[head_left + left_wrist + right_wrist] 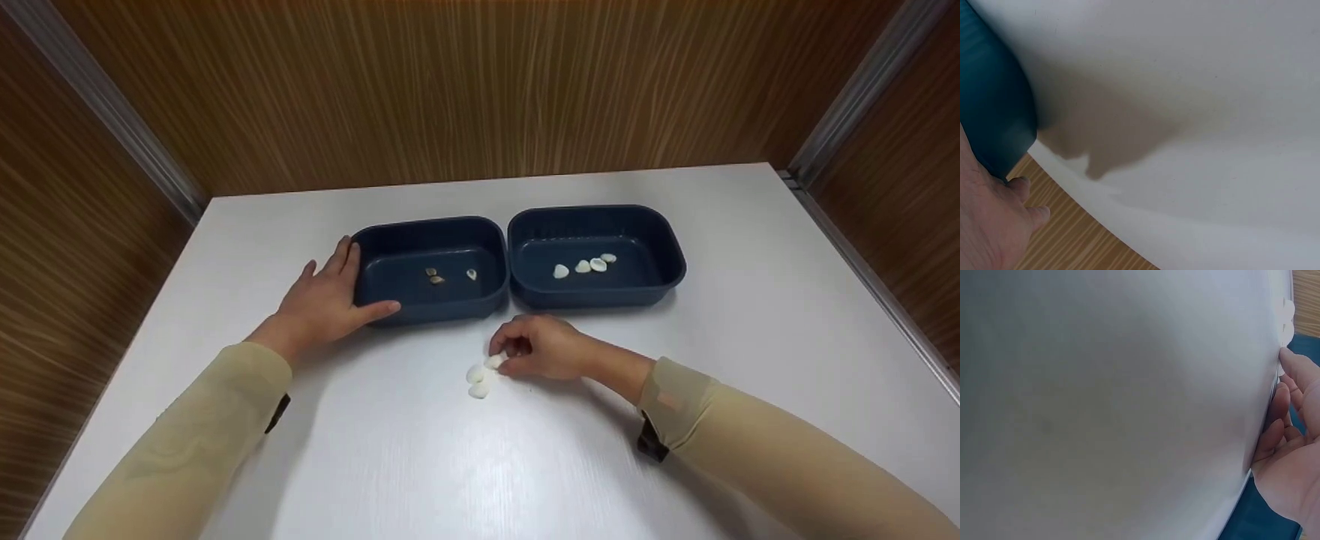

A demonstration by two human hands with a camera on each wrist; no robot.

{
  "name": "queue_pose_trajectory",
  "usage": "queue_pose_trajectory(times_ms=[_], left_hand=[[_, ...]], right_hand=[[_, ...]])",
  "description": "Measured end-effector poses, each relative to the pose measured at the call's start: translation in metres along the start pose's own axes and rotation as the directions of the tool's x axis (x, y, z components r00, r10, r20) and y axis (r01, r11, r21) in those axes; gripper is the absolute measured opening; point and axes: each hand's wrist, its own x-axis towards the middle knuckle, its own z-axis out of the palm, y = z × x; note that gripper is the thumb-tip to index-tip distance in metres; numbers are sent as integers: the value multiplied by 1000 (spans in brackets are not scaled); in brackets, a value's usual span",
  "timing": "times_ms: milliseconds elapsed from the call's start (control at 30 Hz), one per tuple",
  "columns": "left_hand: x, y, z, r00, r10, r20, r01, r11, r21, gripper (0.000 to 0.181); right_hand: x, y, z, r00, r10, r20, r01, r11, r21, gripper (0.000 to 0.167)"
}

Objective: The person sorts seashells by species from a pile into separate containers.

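My left hand (319, 304) lies against the left end of a dark blue bin (442, 309). Its fingers are straight along the side, and the thumb reaches over the front corner. Several small brownish shells (436, 280) are in that bin. In front of the bins, my right hand (551, 346) pinches a white seashell (495, 361) between thumb and fingertips at the table surface. Two more white seashells (477, 382) lie just left of it. In the right wrist view, the fingers (1300, 368) are curled near white shells (1287, 323) at the frame's edge.
A second dark blue bin (600, 298) stands right beside the first and contains several white shells (598, 265). Both stand on a white table (405, 465). Wood-grain panels (480, 90) enclose its back and sides.
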Motion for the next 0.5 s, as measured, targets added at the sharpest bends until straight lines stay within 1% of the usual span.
queue_pose_trajectory(times_ms=[267, 400, 500], left_hand=[[-1, 1, 0, 1000, 6, 2, -6, 1000, -10, 132], [-2, 2, -2, 1000, 11, -3, -11, 1000, -10, 132], [-3, 3, -3, 1000, 13, -8, -13, 1000, -11, 132]], right_hand=[[0, 2, 0, 1000, 13, 13, -13, 1000, 20, 17], [-1, 4, 0, 1000, 16, 11, -17, 998, 55, 17], [-2, 4, -1, 1000, 4, 17, -6, 995, 100, 17]])
